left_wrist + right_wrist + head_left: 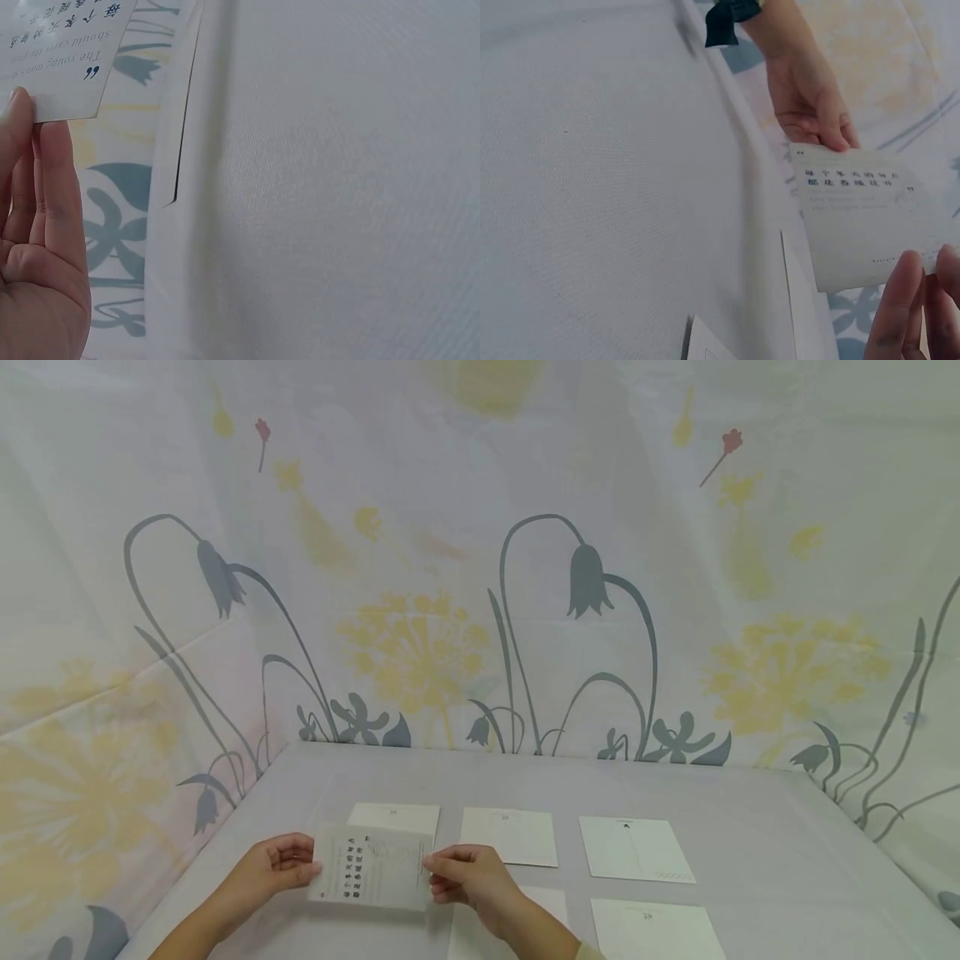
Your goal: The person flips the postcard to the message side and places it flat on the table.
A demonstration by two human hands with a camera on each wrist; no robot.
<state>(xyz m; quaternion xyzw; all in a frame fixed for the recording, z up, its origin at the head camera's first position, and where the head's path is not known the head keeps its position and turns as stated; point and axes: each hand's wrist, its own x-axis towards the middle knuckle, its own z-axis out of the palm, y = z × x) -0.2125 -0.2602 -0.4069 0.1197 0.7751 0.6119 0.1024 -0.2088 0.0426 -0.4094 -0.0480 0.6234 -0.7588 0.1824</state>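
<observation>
A pale card (375, 867) printed with dark characters is held up above the table, tilted toward the head view. My left hand (273, 868) pinches its left edge between thumb and fingers. At the opposite edge my right hand (476, 881) pinches it the same way. The left wrist view shows the thumb on the card's (64, 67) printed face and the fingers behind it. In the right wrist view, the right hand's fingertips (909, 262) grip the near corner of the card (855, 225), the left hand (810, 105) being at the far end.
Several white cards lie flat on the pale table (420, 772): one (393, 814) partly behind the held card, one (510, 835) at the back middle, one (636, 850) at the back right, and one (652, 931) in front. A flower-printed cloth (420, 568) hangs behind the table.
</observation>
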